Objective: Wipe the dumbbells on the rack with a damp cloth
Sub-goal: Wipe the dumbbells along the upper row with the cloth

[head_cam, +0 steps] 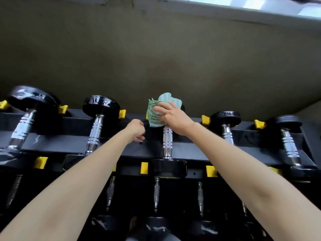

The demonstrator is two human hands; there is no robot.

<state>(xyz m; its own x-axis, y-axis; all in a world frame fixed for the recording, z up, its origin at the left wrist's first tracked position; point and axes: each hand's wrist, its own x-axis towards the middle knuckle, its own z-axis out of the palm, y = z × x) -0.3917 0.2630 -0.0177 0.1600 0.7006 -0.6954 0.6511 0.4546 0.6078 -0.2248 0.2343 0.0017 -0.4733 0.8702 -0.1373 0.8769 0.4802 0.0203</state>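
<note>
Head view: the right hand [173,117] has its grip closed around a crumpled green patterned cloth [155,114], pressing it on the far end of the middle chrome-handled black dumbbell [167,141] on the black yellow-cradled rack [74,121]. The left hand [136,129] curls nearby; I cannot tell whether its grip holds anything.

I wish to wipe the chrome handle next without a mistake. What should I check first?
1. Hold on the green cloth: ok, the right hand holds it on the far head of the middle dumbbell.
2. Seat of the dumbbell on the rack: ok, it lies across both rails.
3. Access to the chrome handle: ok, uncovered.
4. Place of the left hand: ok, at the rack rail, off the handle.
5. Dampness of the cloth: cannot tell.
</note>
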